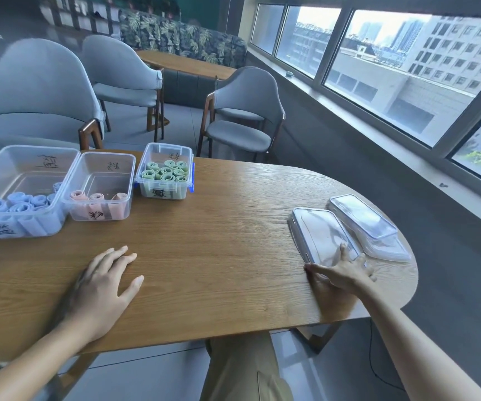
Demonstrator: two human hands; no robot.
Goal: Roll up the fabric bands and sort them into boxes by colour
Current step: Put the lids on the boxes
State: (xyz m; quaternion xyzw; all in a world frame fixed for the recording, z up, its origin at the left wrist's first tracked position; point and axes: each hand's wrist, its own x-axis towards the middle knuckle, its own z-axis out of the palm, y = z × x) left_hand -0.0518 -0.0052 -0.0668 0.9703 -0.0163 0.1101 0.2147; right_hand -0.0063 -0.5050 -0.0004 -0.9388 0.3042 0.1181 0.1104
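A person's left hand (104,280) lies flat, fingers spread, on the oval wooden table (219,256), while the right hand (340,270) takes hold of the nearer of 2 clear plastic lids (320,235) at the table's right end. At its far left edge stand 3 clear plastic boxes: rolled blue bands (16,202), rolled pink bands (96,198), rolled green bands (165,172).
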